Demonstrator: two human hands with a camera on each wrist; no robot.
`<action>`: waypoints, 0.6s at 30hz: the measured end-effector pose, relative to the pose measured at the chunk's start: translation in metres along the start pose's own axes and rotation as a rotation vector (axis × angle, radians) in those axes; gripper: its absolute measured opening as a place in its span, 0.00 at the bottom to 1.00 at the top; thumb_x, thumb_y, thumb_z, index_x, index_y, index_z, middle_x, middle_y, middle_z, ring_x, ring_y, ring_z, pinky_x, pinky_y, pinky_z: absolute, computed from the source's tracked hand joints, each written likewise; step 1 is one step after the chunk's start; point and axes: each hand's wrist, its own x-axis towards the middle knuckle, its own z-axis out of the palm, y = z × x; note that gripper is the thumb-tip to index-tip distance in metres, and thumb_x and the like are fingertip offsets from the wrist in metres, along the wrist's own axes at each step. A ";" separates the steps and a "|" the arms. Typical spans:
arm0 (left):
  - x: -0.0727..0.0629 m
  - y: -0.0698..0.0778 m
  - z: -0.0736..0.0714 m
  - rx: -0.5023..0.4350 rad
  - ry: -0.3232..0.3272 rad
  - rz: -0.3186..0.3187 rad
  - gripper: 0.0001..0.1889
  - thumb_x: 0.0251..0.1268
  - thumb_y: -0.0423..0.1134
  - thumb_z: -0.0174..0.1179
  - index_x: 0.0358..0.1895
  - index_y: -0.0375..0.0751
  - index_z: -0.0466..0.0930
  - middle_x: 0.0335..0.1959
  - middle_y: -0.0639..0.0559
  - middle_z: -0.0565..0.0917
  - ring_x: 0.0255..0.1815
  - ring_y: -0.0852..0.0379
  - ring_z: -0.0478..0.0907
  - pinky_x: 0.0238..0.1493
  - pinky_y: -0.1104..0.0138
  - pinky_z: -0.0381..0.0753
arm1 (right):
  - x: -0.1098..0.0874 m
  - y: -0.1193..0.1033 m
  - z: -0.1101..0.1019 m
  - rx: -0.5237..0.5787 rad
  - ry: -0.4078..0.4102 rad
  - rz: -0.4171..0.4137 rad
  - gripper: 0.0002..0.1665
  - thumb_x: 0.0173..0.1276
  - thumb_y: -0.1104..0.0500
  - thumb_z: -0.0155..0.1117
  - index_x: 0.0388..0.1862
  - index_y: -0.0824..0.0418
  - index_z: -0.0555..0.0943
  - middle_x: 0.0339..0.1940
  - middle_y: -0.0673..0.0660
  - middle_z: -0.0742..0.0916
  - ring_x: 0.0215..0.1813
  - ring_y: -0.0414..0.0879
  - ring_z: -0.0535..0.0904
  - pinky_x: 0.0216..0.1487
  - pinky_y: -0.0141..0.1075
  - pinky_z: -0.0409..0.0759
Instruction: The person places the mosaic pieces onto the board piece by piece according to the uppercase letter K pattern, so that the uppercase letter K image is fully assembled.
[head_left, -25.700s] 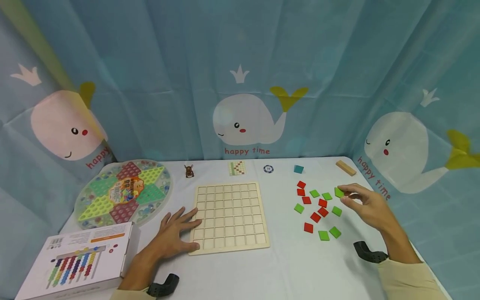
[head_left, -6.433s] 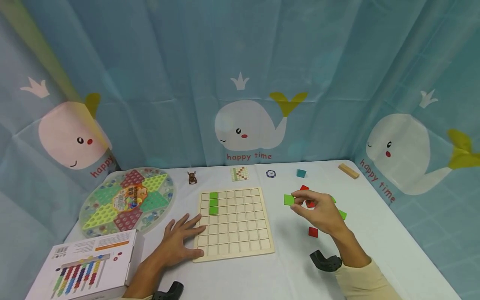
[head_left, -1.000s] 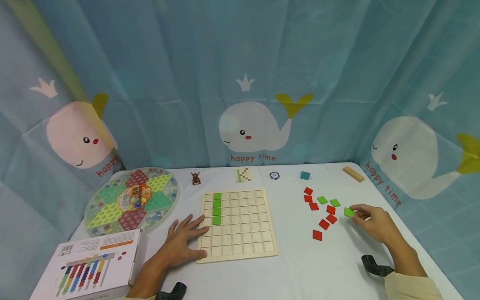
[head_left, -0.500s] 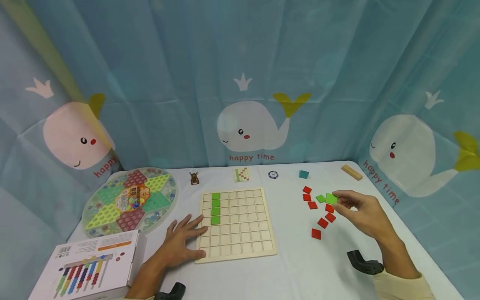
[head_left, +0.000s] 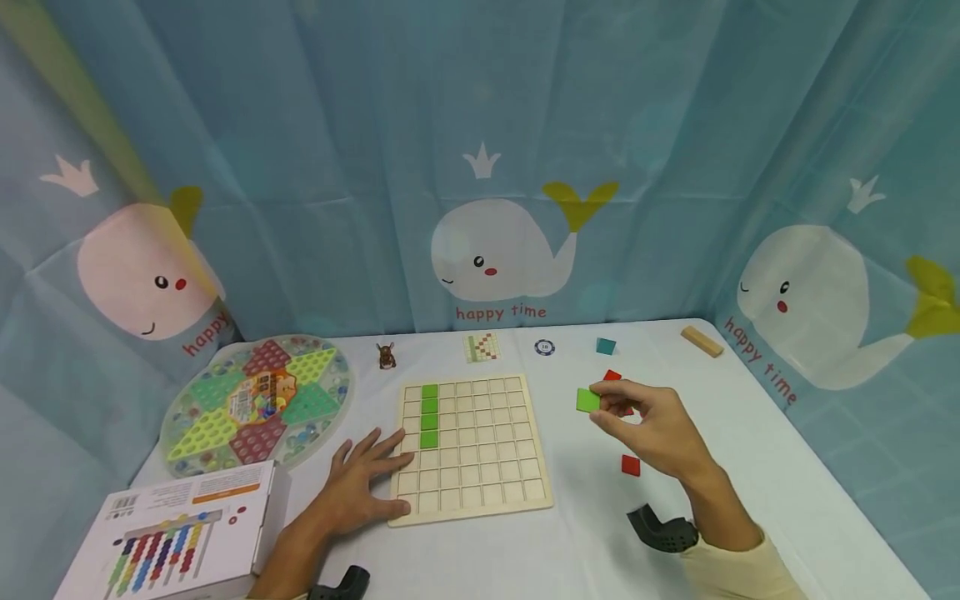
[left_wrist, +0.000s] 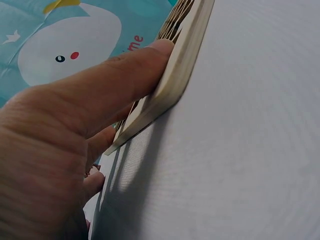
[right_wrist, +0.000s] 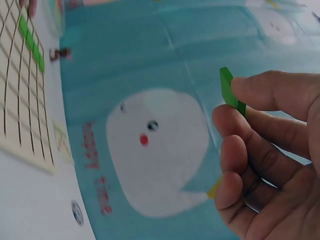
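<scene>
My right hand (head_left: 651,425) pinches a green square tile (head_left: 587,400) between thumb and fingers, held to the right of the wooden grid board (head_left: 480,475). In the right wrist view the same green tile (right_wrist: 227,89) stands edge-on at the fingertips. Several green tiles (head_left: 429,417) fill a column in the upper left of the board. My left hand (head_left: 352,483) lies with spread fingers along the board's left edge, its thumb (left_wrist: 145,62) on the corner rim in the left wrist view. Red tiles (head_left: 631,465) lie on the table, partly hidden behind the right hand.
Along the back stand a small brown figurine (head_left: 386,356), a pattern card (head_left: 482,347), a numbered chip (head_left: 544,347), a teal block (head_left: 605,346) and a wooden block (head_left: 702,341). At left are a round Chinese checkers board (head_left: 180,396) and a white box (head_left: 172,533).
Over the last second my right hand has picked up a green tile and carried it left toward the board. Since the oldest frame, green tiles have appeared in a board column. The left hand stays put.
</scene>
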 end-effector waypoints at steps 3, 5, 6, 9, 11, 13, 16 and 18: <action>0.000 0.000 0.000 -0.010 0.002 0.000 0.38 0.42 0.63 0.72 0.59 0.47 0.81 0.71 0.50 0.66 0.73 0.36 0.50 0.64 0.36 0.33 | 0.006 -0.006 0.013 0.040 -0.011 -0.021 0.17 0.57 0.68 0.73 0.47 0.64 0.84 0.31 0.46 0.85 0.33 0.42 0.79 0.34 0.32 0.78; 0.000 0.001 0.000 -0.009 0.002 0.005 0.38 0.42 0.63 0.71 0.59 0.46 0.81 0.71 0.49 0.66 0.73 0.35 0.50 0.63 0.35 0.34 | 0.009 -0.010 0.021 0.061 -0.009 -0.034 0.17 0.56 0.67 0.74 0.46 0.63 0.85 0.30 0.46 0.84 0.32 0.42 0.79 0.33 0.33 0.77; 0.000 0.001 0.000 -0.010 0.001 0.004 0.38 0.42 0.63 0.72 0.59 0.46 0.81 0.71 0.49 0.66 0.73 0.35 0.50 0.63 0.35 0.34 | 0.011 -0.011 0.025 0.071 -0.010 -0.037 0.17 0.56 0.67 0.74 0.46 0.63 0.85 0.30 0.46 0.84 0.32 0.42 0.79 0.34 0.33 0.77; 0.000 0.000 -0.001 -0.004 0.000 -0.005 0.38 0.42 0.62 0.72 0.59 0.47 0.81 0.71 0.50 0.65 0.73 0.36 0.49 0.64 0.36 0.33 | 0.016 -0.016 0.037 0.087 -0.019 -0.037 0.17 0.56 0.67 0.74 0.46 0.62 0.85 0.29 0.45 0.84 0.33 0.42 0.78 0.35 0.36 0.78; 0.000 0.000 -0.001 0.001 -0.002 -0.009 0.38 0.42 0.62 0.72 0.59 0.47 0.81 0.72 0.51 0.65 0.73 0.36 0.49 0.64 0.36 0.33 | 0.019 -0.018 0.046 0.090 -0.036 -0.032 0.16 0.57 0.66 0.74 0.46 0.62 0.85 0.29 0.44 0.83 0.33 0.42 0.78 0.36 0.37 0.79; 0.000 0.000 -0.001 -0.003 -0.004 -0.013 0.38 0.42 0.62 0.72 0.60 0.48 0.81 0.72 0.52 0.65 0.74 0.37 0.48 0.64 0.36 0.32 | 0.021 -0.020 0.057 0.101 -0.056 -0.029 0.16 0.58 0.65 0.73 0.46 0.62 0.85 0.30 0.44 0.83 0.33 0.41 0.77 0.36 0.39 0.79; 0.000 -0.001 -0.001 -0.006 -0.005 -0.010 0.38 0.42 0.62 0.72 0.60 0.48 0.81 0.72 0.52 0.65 0.74 0.37 0.48 0.64 0.36 0.32 | 0.024 -0.020 0.075 0.133 -0.087 -0.038 0.15 0.59 0.64 0.72 0.47 0.63 0.85 0.30 0.44 0.84 0.34 0.42 0.77 0.36 0.39 0.78; 0.000 -0.001 -0.001 -0.005 -0.001 -0.001 0.39 0.42 0.63 0.72 0.60 0.47 0.80 0.72 0.51 0.65 0.73 0.37 0.49 0.64 0.36 0.33 | 0.027 -0.020 0.088 0.162 -0.108 -0.044 0.15 0.61 0.63 0.71 0.47 0.63 0.85 0.30 0.45 0.84 0.34 0.43 0.77 0.36 0.39 0.77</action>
